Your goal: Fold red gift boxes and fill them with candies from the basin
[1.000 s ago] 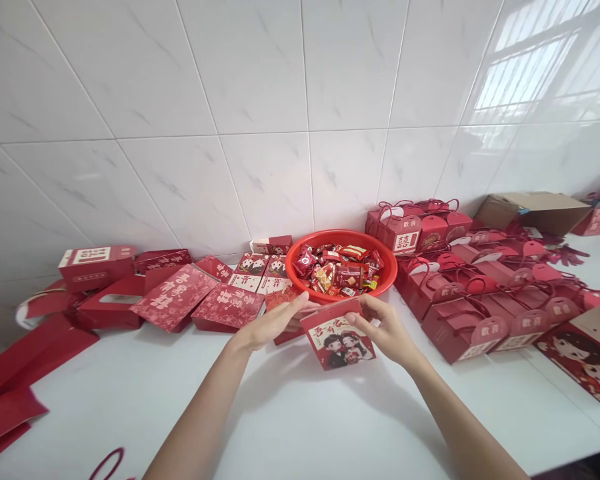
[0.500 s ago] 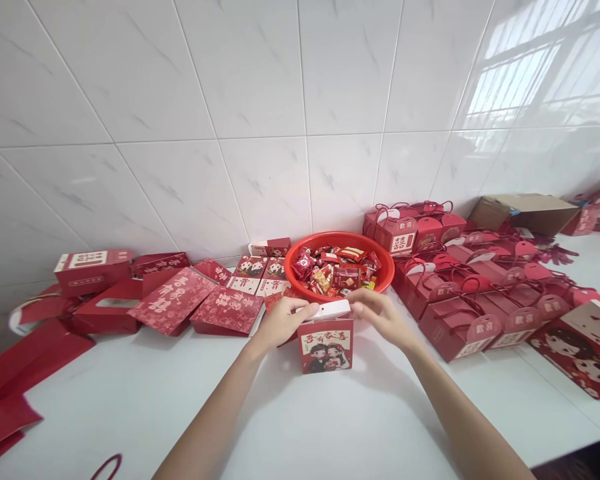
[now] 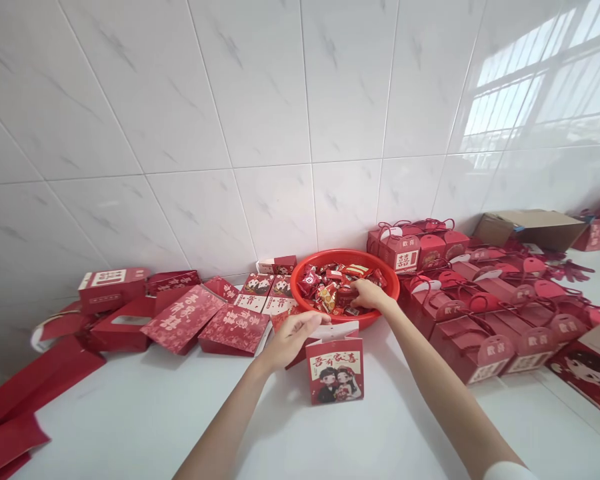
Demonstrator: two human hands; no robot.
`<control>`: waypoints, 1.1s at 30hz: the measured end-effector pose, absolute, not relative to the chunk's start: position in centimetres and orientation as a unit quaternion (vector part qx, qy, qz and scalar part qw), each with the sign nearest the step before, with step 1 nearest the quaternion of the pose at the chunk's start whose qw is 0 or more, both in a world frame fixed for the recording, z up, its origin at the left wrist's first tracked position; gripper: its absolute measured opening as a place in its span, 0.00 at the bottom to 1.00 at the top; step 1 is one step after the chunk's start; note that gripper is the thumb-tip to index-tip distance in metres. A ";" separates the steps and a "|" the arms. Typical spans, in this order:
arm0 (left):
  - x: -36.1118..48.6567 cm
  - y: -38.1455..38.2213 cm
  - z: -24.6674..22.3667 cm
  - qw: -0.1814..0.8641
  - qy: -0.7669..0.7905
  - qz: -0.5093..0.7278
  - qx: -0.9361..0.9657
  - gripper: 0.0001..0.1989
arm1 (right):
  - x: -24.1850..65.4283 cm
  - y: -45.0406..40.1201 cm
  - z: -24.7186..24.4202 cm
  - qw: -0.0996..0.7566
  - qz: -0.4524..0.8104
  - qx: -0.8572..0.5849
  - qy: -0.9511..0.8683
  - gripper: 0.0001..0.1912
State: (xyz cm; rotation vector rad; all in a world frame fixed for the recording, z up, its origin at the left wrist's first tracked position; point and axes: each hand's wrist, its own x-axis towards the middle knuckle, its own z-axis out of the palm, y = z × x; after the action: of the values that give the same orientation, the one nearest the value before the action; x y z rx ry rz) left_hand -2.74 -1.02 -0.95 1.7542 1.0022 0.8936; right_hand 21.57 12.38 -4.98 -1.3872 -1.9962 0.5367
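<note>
A small red gift box [image 3: 335,373] with a cartoon couple on its front stands upright on the white table, its white-lined top flap raised. My left hand [image 3: 296,335] grips that box at its upper left edge, thumb along the top. Behind the box sits a round red basin [image 3: 347,256] full of wrapped sweets [image 3: 329,297]. Over its right rim reaches my right hand [image 3: 372,295], its fingers bent down among the sweets. Its fingertips are partly hidden, and what they pinch, if anything, I cannot make out.
Several folded red gift boxes [image 3: 237,327] lie to the left along the tiled wall. Rows of red handled boxes [image 3: 473,340] fill the right side, a brown cardboard box [image 3: 533,227] behind them. A larger printed box [image 3: 593,373] stands at the right edge.
My right hand has left the top of the gift box and moved forward into the basin of sweets. My left hand stays at the box. The view has tilted up slightly.
</note>
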 end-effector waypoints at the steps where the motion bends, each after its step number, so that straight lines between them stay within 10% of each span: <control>1: -2.9 -0.8 -0.9 0.462 0.393 0.377 0.699 0.24 | 21.5 12.4 -5.0 0.326 0.205 -0.520 -0.762 0.13; 21: 3.1 11.2 -3.0 0.505 0.420 0.473 0.587 0.35 | 21.1 11.3 -4.0 0.509 0.337 -0.377 -0.696 0.18; 33: 1.0 13.6 -3.9 0.426 0.483 0.189 0.741 0.08 | 21.6 11.6 -4.5 0.594 0.411 -0.423 -0.547 0.20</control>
State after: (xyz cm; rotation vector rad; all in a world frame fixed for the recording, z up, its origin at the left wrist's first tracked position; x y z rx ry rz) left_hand 0.95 13.56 -3.88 1.8529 1.2075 0.4730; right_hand 21.63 11.63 -4.50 -0.9840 -1.2715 0.9549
